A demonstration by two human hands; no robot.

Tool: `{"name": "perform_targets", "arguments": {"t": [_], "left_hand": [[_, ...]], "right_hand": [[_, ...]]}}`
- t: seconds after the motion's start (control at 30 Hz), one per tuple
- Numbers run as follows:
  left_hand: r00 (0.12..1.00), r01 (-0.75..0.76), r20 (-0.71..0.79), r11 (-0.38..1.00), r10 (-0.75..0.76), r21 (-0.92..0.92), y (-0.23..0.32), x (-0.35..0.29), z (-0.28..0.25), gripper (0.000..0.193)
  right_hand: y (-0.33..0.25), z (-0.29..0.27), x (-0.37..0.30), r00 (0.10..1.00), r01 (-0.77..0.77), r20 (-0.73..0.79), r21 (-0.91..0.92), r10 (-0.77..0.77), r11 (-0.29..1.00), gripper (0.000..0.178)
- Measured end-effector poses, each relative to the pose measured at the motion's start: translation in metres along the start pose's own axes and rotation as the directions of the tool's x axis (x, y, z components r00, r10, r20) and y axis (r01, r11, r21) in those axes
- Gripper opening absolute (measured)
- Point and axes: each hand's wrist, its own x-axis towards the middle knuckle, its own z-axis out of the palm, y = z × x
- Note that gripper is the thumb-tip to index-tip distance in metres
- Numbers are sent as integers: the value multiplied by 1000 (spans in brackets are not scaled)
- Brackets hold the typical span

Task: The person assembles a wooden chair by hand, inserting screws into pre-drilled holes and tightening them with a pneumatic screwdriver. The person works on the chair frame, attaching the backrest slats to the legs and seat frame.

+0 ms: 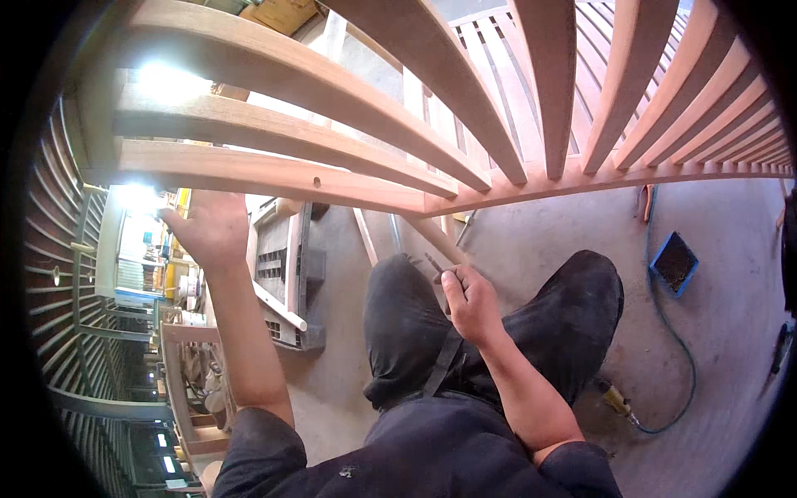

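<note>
One wooden rail (266,178) partly hides the left hand (217,231) — hose (692,369) lies right.

Left hand (216,231), fingers mostly hidden behind the wooden rail (270,178) (slats (548,83) cut off above)

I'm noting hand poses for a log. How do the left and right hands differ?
The left hand is raised, its fingers hidden behind the slatted wooden frame; the right hand is lower, by the dark trousers. The left hand's thumb is spread, while the right hand is curled around a slim dark object. Both are bare.
</note>
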Motion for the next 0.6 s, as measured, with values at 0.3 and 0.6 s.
{"name": "perform_targets", "arguments": {"t": [0.3, 0.6], "left_hand": [[973, -87, -215, 996, 83, -7, 29, 46, -82, 101], [652, -732, 685, 33, 325, 681, -4, 22, 26, 75]], "right_hand": [[-14, -6, -9, 999, 30, 43, 10, -31, 999, 24], [-25, -23, -10, 998, -21, 59, -143, 30, 990, 29]]}}
